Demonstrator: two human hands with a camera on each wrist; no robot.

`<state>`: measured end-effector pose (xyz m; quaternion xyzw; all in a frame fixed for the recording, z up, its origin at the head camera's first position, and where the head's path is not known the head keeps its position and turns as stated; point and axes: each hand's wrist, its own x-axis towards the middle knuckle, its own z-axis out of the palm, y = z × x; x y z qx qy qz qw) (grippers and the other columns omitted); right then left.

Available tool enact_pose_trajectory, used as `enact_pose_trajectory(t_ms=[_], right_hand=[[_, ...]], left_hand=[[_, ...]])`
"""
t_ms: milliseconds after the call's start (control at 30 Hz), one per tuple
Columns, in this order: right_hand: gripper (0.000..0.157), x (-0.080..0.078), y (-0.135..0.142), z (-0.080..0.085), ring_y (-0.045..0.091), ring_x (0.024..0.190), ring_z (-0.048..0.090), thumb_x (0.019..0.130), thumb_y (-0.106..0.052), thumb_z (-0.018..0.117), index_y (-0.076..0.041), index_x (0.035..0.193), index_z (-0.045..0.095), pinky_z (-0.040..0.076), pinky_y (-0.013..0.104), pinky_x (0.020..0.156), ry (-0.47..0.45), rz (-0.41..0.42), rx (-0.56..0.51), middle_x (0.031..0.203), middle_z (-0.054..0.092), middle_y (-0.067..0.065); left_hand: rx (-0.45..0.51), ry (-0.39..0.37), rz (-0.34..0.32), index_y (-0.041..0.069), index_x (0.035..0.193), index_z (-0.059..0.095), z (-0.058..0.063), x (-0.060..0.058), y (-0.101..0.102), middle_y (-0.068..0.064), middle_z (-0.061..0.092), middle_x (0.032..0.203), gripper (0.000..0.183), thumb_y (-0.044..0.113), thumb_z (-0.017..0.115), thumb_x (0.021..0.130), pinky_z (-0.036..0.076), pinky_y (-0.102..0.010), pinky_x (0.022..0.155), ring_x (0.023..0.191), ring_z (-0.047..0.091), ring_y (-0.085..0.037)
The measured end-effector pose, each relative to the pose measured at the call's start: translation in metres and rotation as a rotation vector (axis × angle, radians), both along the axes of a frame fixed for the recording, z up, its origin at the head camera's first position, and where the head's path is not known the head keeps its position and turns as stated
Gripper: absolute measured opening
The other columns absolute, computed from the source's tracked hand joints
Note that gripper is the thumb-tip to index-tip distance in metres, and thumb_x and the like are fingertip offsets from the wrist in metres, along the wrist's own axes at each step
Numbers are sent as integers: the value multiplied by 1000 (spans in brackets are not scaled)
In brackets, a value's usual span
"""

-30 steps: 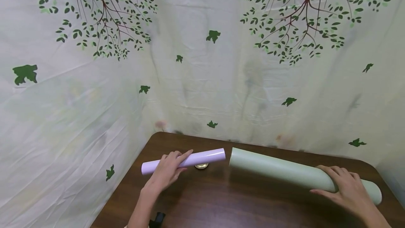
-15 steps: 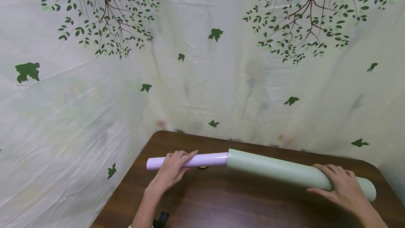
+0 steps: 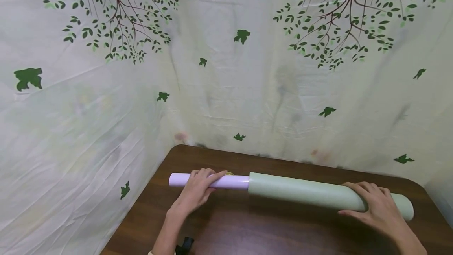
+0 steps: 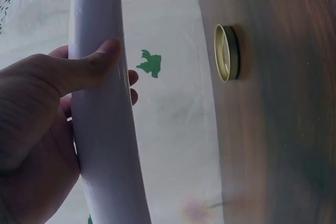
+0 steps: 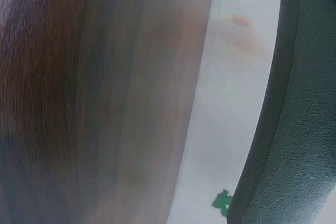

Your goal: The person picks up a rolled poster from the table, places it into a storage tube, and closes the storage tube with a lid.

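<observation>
My left hand grips a slim, glossy lilac roll near its middle, above the dark wooden table. In the left wrist view the thumb lies across the lilac roll and fingertips show on its far side. My right hand holds a thicker pale green roll near its right end, thumb below and fingers over the top. Its surface looks leather-like in the right wrist view, where the green roll fills the right side. The lilac roll's right end is hidden at the green roll's left end.
A shallow gold round lid stands on the brown table, mostly hidden behind my left hand in the head view. A pale cloth printed with branches and leaves hangs behind and left of the table. A black object is by my left wrist.
The gap between the two rolls has closed, and less of the lilac roll shows. The green roll has moved left, the lilac roll right, and both now lie more level.
</observation>
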<state>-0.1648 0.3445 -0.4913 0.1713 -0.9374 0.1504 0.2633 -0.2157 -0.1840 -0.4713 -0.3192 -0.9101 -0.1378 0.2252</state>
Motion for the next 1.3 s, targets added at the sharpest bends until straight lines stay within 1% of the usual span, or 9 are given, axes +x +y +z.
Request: enact_pose_trajectory(t_ms=[100,200,400,533,633,867,1033,1167,1300], right_hand=[[87,-1,-3,-1,32,96,60,50,-53,97,-19,124,68,34,48,83,22,10,6,108,67,6],[87,-3,-6,-4,31,95,60,48,-55,97,-20,123,69,34,47,82,48,19,9,105,67,4],[89,-4,-13,-4,29,93,59,42,-55,98,-20,120,72,34,47,81,102,40,-6,102,66,1],[89,-5,-19,-5,28,93,59,42,-56,98,-21,120,73,33,47,82,105,51,-13,103,66,1],[89,-5,-23,-4,28,94,59,43,-57,98,-21,120,73,33,47,83,103,55,-14,103,66,1],[87,-4,-26,-3,29,95,60,45,-58,97,-20,120,72,33,48,85,98,58,-4,103,66,1],[87,-4,-28,-3,29,96,60,47,-58,96,-20,121,72,35,48,86,106,66,6,103,66,1],[87,-5,-30,-5,30,96,61,47,-58,97,-20,121,71,35,48,83,108,66,11,103,67,3],[88,-5,-33,-7,28,97,62,48,-58,97,-19,122,71,35,46,82,101,58,19,106,72,3]], left_hand=[[-21,2,-2,28,138,65,0,0,3,-1,68,106,68,6,88,78,47,-47,92,105,65,-21],[-29,8,-9,30,137,64,-2,1,6,-1,68,106,69,6,89,77,46,-46,92,105,65,-20],[-17,23,-47,27,135,67,-6,2,8,0,67,106,67,6,89,75,45,-44,90,104,65,-19],[11,26,-81,27,135,68,-7,2,11,0,67,107,69,6,89,74,45,-43,90,106,65,-18],[10,27,-92,26,135,68,-8,2,13,-1,68,108,67,5,89,74,45,-43,90,107,65,-18],[-33,-21,-77,27,141,64,-7,5,20,-1,68,115,66,8,85,81,44,-42,91,110,64,-20],[-44,-49,-75,28,144,62,-6,6,24,-1,68,118,66,10,83,84,44,-44,92,112,63,-20],[-43,-41,-72,26,143,63,-7,6,25,-1,69,117,65,11,84,84,44,-44,92,112,63,-20],[-27,-20,-75,22,141,65,-9,7,26,-1,69,119,64,12,86,81,45,-43,93,111,65,-20]])
